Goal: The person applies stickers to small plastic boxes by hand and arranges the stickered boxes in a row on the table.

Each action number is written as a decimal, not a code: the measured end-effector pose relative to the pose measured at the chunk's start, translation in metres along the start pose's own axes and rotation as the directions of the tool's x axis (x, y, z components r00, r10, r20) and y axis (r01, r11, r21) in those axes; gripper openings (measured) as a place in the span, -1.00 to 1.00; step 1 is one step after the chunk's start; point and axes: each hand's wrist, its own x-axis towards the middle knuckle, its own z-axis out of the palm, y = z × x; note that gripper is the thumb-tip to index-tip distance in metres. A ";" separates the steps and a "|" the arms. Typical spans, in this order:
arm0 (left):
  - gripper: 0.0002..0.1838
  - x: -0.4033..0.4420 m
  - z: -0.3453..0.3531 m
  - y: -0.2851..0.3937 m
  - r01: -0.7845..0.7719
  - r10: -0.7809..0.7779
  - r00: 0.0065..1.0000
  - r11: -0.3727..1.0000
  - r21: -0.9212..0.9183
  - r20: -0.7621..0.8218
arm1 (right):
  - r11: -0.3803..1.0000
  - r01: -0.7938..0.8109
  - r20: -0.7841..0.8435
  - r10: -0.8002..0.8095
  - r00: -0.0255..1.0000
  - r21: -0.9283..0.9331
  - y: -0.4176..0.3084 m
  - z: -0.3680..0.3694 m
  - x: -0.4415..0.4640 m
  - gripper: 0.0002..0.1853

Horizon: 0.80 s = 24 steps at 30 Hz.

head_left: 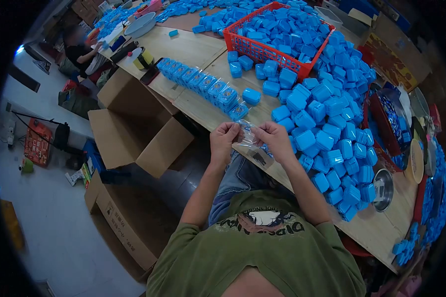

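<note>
A clear plastic bag [249, 135] is stretched between my two hands at the table's front edge. My left hand [225, 137] pinches one side of it between thumb and fingers. The other side is pinched by my right hand [275, 139]. Just beyond the bag lies a blue packed box [239, 112], at the near end of a row of bagged blue boxes [198, 83] with printed fronts. One loose blue box [251, 96] rests beside that row. Close to my right hand spreads a big heap of plain blue boxes [327, 133].
A red plastic basket [302, 67] full of blue boxes stands at the back. An open cardboard box [119, 128] is left of the table, another carton [119, 222] below it. A metal bowl [383, 190] sits at right. Another person [79, 54] sits far left.
</note>
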 end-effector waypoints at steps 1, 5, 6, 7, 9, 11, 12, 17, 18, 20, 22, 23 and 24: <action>-0.83 -0.001 0.000 0.003 0.007 -0.007 1.000 1.000 -0.016 0.010 | 1.000 0.003 -0.001 -0.003 1.000 0.000 0.000 0.000 0.000 -0.86; -0.81 -0.003 0.000 0.008 0.072 -0.078 0.996 0.991 -0.109 -0.047 | 0.992 0.045 -0.002 -0.045 0.999 0.114 0.002 0.001 -0.003 -0.79; -0.81 -0.003 -0.001 0.009 0.081 -0.087 0.995 0.988 -0.134 -0.043 | 0.990 0.070 0.005 -0.071 0.997 0.122 0.002 0.003 -0.004 -0.78; -0.80 -0.003 -0.002 0.010 0.089 -0.096 0.995 0.983 -0.159 -0.039 | 0.990 0.073 0.006 -0.074 0.997 0.124 0.000 0.004 -0.005 -0.78; -0.79 -0.004 -0.003 0.010 0.088 -0.095 0.995 0.983 -0.161 -0.037 | 0.992 0.078 0.014 -0.079 0.997 0.095 -0.003 0.008 -0.006 -0.81; -0.78 -0.006 -0.002 0.012 0.089 -0.096 0.995 0.982 -0.165 -0.036 | 0.988 0.095 0.003 -0.097 0.995 0.120 -0.002 0.011 -0.006 -0.84; -0.78 -0.008 -0.001 0.015 0.072 -0.074 0.997 0.994 -0.083 -0.021 | 0.983 0.112 -0.007 -0.112 0.994 0.143 -0.001 0.012 -0.006 -0.86; -0.82 -0.018 0.003 0.019 -0.035 0.032 0.999 0.993 0.115 0.023 | 0.986 0.164 -0.066 -0.166 0.984 -0.037 0.011 0.013 -0.004 -0.89; -0.84 -0.019 0.000 0.017 -0.114 0.115 0.993 0.981 0.157 0.004 | 0.969 0.192 -0.090 -0.207 0.974 -0.155 0.012 0.012 -0.003 -0.91; -0.86 -0.021 -0.005 0.016 -0.193 0.199 0.980 0.960 0.203 -0.012 | 0.922 0.273 -0.130 -0.317 0.940 -0.276 0.011 0.012 -0.001 -0.92; -0.87 -0.027 -0.011 0.016 -0.241 0.248 0.969 0.948 0.207 -0.011 | 0.861 0.330 -0.153 -0.413 0.898 -0.388 0.010 0.013 -0.002 -0.93; -0.87 -0.030 -0.015 0.017 -0.239 0.248 0.969 0.948 0.212 -0.015 | 0.831 0.336 -0.141 -0.435 0.889 -0.444 0.008 0.012 -0.001 -0.93; -0.87 -0.032 -0.018 0.019 -0.240 0.240 0.970 0.949 0.207 0.023 | 0.796 0.343 -0.128 -0.459 0.879 -0.499 0.007 0.011 0.001 -0.92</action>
